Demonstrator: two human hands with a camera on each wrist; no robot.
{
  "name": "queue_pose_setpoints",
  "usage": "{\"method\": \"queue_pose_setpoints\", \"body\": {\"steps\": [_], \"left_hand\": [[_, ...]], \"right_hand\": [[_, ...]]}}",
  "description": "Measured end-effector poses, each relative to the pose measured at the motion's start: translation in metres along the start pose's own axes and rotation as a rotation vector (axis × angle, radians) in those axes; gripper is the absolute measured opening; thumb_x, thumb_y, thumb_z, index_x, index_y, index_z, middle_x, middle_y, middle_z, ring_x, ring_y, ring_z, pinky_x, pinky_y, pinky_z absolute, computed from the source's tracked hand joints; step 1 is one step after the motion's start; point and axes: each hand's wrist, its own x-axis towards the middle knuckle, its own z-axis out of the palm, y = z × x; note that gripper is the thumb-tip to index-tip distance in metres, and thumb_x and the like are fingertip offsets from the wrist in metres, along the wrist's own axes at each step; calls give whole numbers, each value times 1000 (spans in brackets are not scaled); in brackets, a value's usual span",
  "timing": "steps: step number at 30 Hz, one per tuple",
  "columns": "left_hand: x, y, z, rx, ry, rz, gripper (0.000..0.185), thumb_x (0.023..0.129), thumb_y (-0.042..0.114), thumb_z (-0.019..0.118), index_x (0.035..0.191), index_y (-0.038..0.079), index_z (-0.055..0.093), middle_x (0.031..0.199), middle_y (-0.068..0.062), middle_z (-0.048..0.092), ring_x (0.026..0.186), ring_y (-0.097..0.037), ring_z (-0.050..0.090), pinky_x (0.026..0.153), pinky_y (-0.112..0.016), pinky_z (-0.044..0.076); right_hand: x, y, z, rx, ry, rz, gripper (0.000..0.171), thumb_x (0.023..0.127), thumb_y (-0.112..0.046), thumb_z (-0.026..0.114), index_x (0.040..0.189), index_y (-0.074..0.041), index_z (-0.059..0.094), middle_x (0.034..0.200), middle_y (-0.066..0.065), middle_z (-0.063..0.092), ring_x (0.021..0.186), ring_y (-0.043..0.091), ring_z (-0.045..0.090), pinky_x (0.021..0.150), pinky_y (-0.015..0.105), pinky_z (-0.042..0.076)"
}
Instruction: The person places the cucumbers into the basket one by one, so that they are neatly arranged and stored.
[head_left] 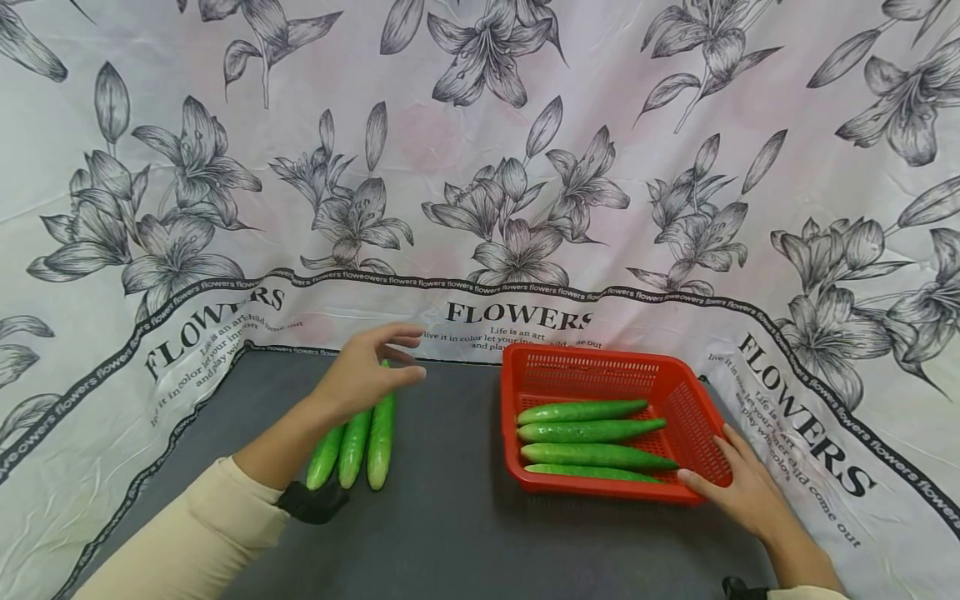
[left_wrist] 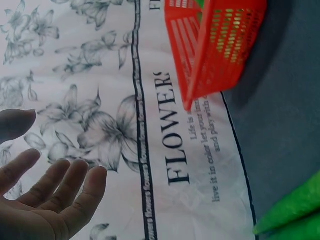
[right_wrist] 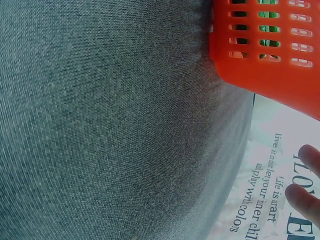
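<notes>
My left hand hovers over the table's left part, fingers spread and holding nothing. Below it lie three green cucumbers side by side, their far ends partly hidden by the hand and forearm. In the left wrist view the left hand is apart from the cucumbers at the lower right. A red plastic basket stands to the right, with several cucumbers lying crosswise in it. At its right front corner is my right hand, thumb by the rim and fingers extended along the outer side.
Dark grey cloth covers the table. A white flower-printed cloth with black lettering rises behind the table and along both sides. The basket's slotted side wall shows close up in the right wrist view.
</notes>
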Motion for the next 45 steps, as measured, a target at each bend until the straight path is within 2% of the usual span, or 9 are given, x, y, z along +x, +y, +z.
{"method": "queue_pose_setpoints", "body": {"steps": [10,20,27,33,45], "left_hand": [[-8,-12,-12,16,34,-66,50,76,16,67,122,19,49,115,-6,48,97,-27,51,69,-36,47],[-12,-39,-26,68,80,-107,50,75,18,68,121,16,49,114,-8,50,94,-26,53,66,-35,48],[-14,-54,-33,76,90,-174,51,75,17,68,122,16,49,116,-10,49,92,-25,54,63,-35,48],[-16,-64,-37,66,91,-218,53,75,15,68,123,11,47,116,-14,49,90,-27,53,62,-33,49],[-22,-91,-43,57,86,-338,55,76,16,67,125,9,43,120,-17,44,103,-33,46,67,-36,48]], "right_hand": [[0,-1,-1,-8,-6,10,83,76,-47,60,133,4,27,141,17,11,115,45,24,79,59,25],[0,-1,0,-10,2,7,83,75,-47,60,132,4,29,140,18,14,113,45,26,78,59,27],[0,-1,0,-7,6,-1,83,75,-48,60,132,3,29,139,18,15,112,44,28,76,58,28],[0,-1,0,-6,11,-7,82,75,-48,60,132,4,30,139,19,16,112,44,28,77,58,28],[-1,-3,0,-5,9,1,83,75,-47,60,132,4,29,139,18,15,112,44,27,77,59,27]]}}
